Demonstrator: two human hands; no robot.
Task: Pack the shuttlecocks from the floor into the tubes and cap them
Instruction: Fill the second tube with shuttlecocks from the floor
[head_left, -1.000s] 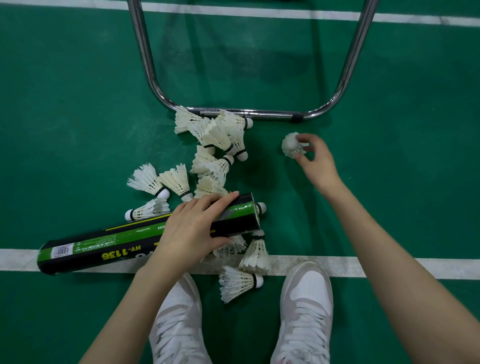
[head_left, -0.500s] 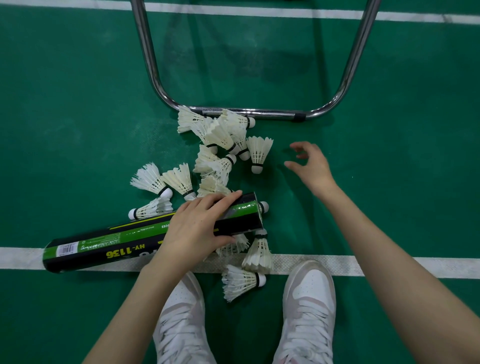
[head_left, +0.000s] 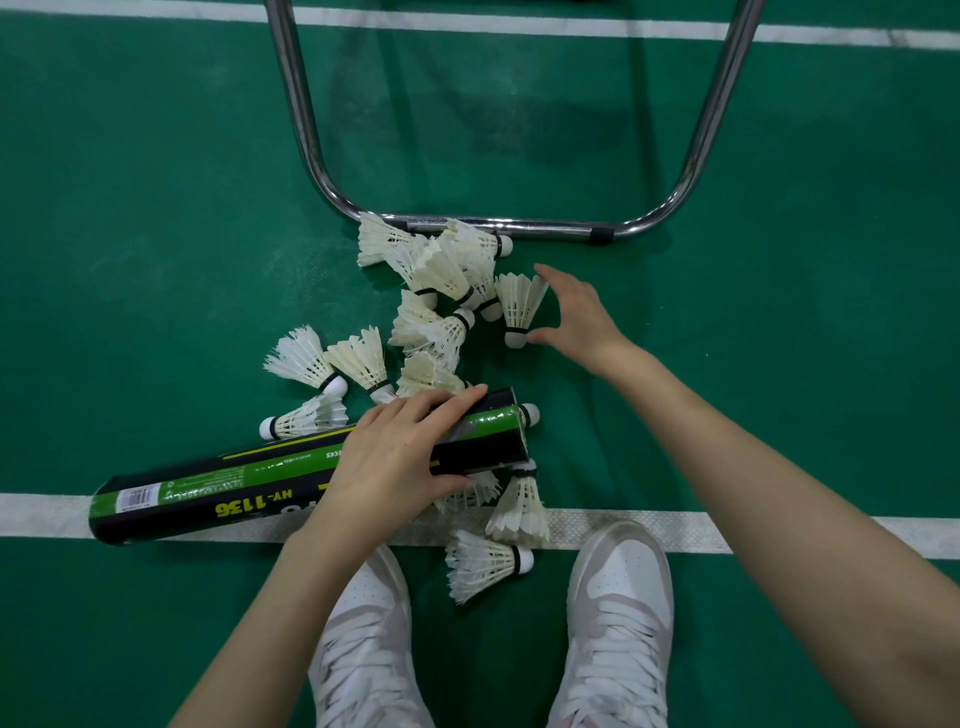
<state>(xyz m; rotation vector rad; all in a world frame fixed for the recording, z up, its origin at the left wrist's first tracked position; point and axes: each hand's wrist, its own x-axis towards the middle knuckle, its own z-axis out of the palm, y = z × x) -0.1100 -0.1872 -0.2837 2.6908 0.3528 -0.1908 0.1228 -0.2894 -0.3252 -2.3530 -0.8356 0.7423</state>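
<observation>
Green court floor (head_left: 156, 234): the left hand (head_left: 395, 462) grips a black-and-green shuttlecock tube (head_left: 270, 483) lying across a white line, while the right hand (head_left: 576, 317), fingers spread, brackets a feather shuttlecock (head_left: 519, 306) at its nine o'clock.

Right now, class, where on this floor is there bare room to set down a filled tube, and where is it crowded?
Bare green floor lies left of the shuttlecock pile, and more to the right of the right hand. The floor inside the metal frame is also free. It is crowded between the frame's bar and the tube under the left hand.
</observation>
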